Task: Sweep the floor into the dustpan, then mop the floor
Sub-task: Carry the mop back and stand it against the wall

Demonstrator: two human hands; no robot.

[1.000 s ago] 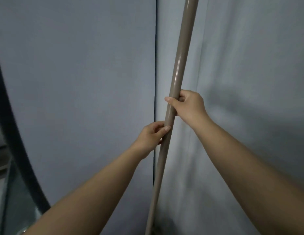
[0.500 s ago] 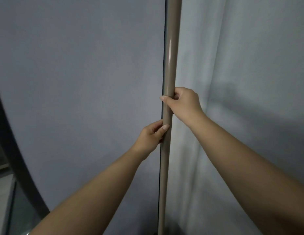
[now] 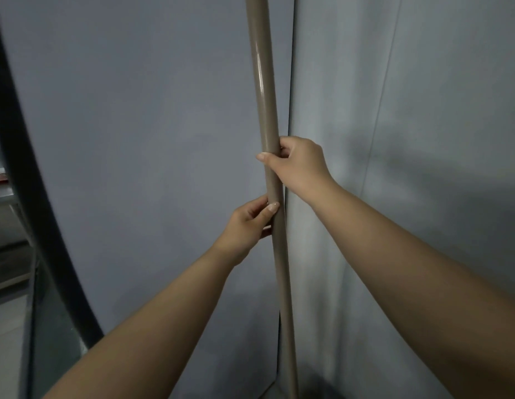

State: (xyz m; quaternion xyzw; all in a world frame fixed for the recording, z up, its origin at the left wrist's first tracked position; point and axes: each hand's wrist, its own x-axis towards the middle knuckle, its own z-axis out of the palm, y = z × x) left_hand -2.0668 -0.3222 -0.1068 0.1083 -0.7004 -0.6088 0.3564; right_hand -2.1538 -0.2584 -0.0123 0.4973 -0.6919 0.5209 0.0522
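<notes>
Right hand point(image 3: 298, 165) wrapped around tan pole point(image 3: 269, 168), fingers closed over it, thumb tip laid across its front. Left hand point(image 3: 247, 226) just below, half closed, pinching pole between thumb and fingers. Pole near upright, in front of corner between two grey walls point(image 3: 135, 139), running out of view top and bottom. Head of pole not seen. No containers seen.

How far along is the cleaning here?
Nothing looks done yet: no dustpan or swept floor shows. In hand: both hands, right hand above left hand, grip a tan pole near the wall corner; its head is out of view. Sweeping and mopping seem left.
</notes>
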